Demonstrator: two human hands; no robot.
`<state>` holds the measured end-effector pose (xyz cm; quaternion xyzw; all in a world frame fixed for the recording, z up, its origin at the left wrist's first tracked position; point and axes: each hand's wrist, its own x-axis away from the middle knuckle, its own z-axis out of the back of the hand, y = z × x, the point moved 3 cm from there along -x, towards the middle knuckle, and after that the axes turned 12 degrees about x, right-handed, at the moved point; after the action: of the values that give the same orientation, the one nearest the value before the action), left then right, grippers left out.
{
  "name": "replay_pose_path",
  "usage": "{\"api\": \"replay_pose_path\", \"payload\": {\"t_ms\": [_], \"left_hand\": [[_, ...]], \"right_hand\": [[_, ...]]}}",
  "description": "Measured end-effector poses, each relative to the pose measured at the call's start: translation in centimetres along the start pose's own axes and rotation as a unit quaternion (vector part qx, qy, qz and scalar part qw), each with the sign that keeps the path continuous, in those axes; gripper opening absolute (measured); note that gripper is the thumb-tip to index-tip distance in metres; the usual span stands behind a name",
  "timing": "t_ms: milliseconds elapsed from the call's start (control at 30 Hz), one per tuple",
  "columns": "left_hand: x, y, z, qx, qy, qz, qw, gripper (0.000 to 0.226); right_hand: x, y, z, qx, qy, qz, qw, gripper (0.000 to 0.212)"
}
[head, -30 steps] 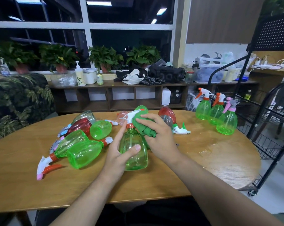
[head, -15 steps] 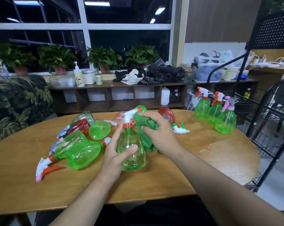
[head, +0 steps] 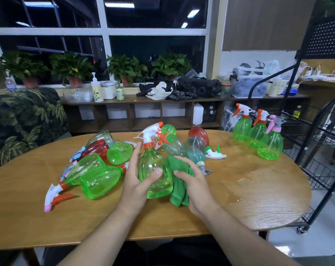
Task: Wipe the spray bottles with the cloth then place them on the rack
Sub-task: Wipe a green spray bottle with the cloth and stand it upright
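Right hand slid cloth down bottle; left hand grips.

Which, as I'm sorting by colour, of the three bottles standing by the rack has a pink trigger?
The rightmost upright bottle: pink trigger, grey head; the other two have orange triggers.
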<state>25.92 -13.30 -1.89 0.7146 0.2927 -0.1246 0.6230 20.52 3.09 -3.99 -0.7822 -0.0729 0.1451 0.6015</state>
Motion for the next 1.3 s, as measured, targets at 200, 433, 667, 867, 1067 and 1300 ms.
{"api": "replay_pose_path", "payload": {"t_ms": [200, 433, 667, 867, 1067, 1300], "left_hand": [[-0.3, -0.8, -0.4, -0.033, 0.015, -0.005, 0.999, 0.094], [-0.2, -2.5, -0.5, -0.101, 0.016, 0.011, 0.995, 0.093], [-0.5, -2.7, -0.1, -0.054, 0.061, 0.036, 0.996, 0.041], [-0.1, -2.3, -0.4, 0.020, 0.063, 0.086, 0.994, 0.036], [0.2, -2.3, -0.9, -0.078, -0.014, 0.071, 0.994, 0.085], [0.0, -2.2, -0.3, -0.044, 0.025, 0.050, 0.997, 0.061]], "right_hand": [[0.2, 0.1, 0.4, 0.008, -0.017, 0.009, 1.000, 0.043], [0.2, -0.2, 1.5, 0.064, 0.053, 0.048, 0.995, 0.049], [0.3, -0.5, 1.8, 0.011, 0.054, 0.043, 0.998, 0.044], [0.4, 0.1, 1.1, 0.053, 0.027, 0.053, 0.997, 0.047], [0.5, -0.2, 1.4, 0.085, 0.040, 0.085, 0.992, 0.048], [0.9, -0.8, 1.1, 0.143, 0.074, 0.133, 0.978, 0.048]]}}
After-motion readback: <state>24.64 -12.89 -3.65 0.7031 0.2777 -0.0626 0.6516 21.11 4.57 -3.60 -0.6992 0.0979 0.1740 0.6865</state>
